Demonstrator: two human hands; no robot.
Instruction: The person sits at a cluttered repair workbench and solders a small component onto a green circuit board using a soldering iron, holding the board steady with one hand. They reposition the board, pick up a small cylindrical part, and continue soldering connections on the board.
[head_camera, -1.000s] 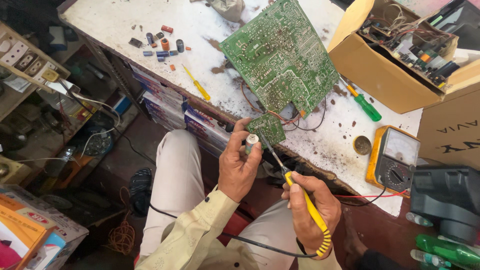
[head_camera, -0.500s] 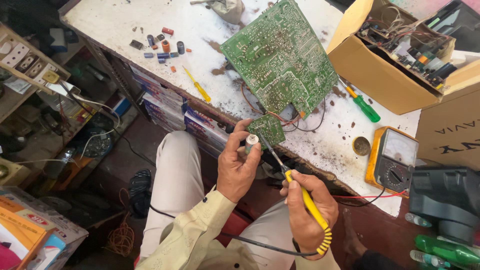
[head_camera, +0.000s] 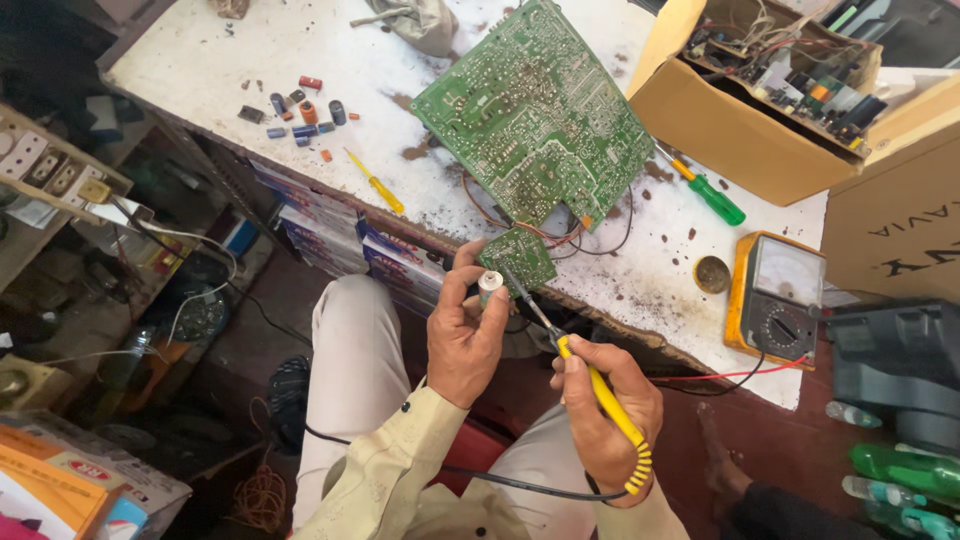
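**Two hands at work on a small circuit board at the bench edge**

Two circuit boards are seen. One large green board (head_camera: 535, 110) is laid solder side up on the white bench (head_camera: 250, 50); one small green board (head_camera: 518, 255) is hung from it by thin wires at the bench edge. The left hand (head_camera: 470, 335) is closed around a small pale cylinder (head_camera: 490, 285), pinched between thumb and fingers just beside the small board. The right hand (head_camera: 605, 420) is wrapped shut around one yellow-handled soldering iron (head_camera: 600, 395), whose dark tip is pointed up at the small board, close to the cylinder; whether it touches cannot be told.

Two screwdrivers are laid on the bench: one yellow (head_camera: 375, 182) left of the large board, one green-handled (head_camera: 708, 192) right of it. A cluster of small loose components (head_camera: 298, 110), roughly ten, is scattered near the far left corner. One yellow analogue meter (head_camera: 778, 300) is set at the right end, with one small round tin (head_camera: 712, 274) just beside it. One open cardboard box (head_camera: 720, 120) of electronic parts is stood behind the meter.
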